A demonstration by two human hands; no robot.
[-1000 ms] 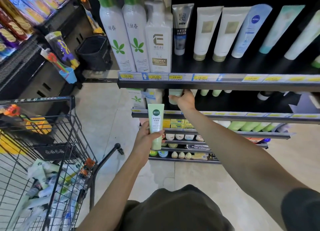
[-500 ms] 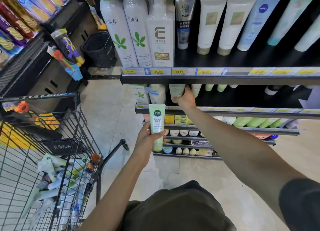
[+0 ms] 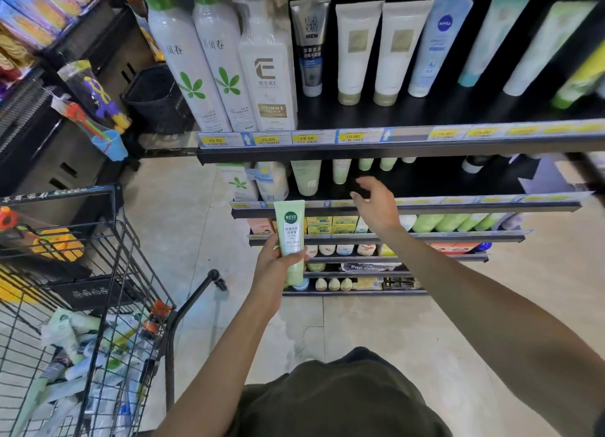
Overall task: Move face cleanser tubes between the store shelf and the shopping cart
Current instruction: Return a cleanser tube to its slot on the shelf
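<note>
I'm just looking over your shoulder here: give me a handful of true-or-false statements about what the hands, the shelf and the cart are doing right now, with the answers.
1. The left hand holds a green tube. True.
2. The right hand grips a tube on the shelf. False: its fingers are spread and hold nothing; it hovers at the shelf edge.
3. The cart is empty. False: several tubes and packets lie in its basket.
4. The held tube stands roughly upright, label toward the camera. True.
5. The cart stands to the person's right. False: it is on the left, beside the left arm.
</note>
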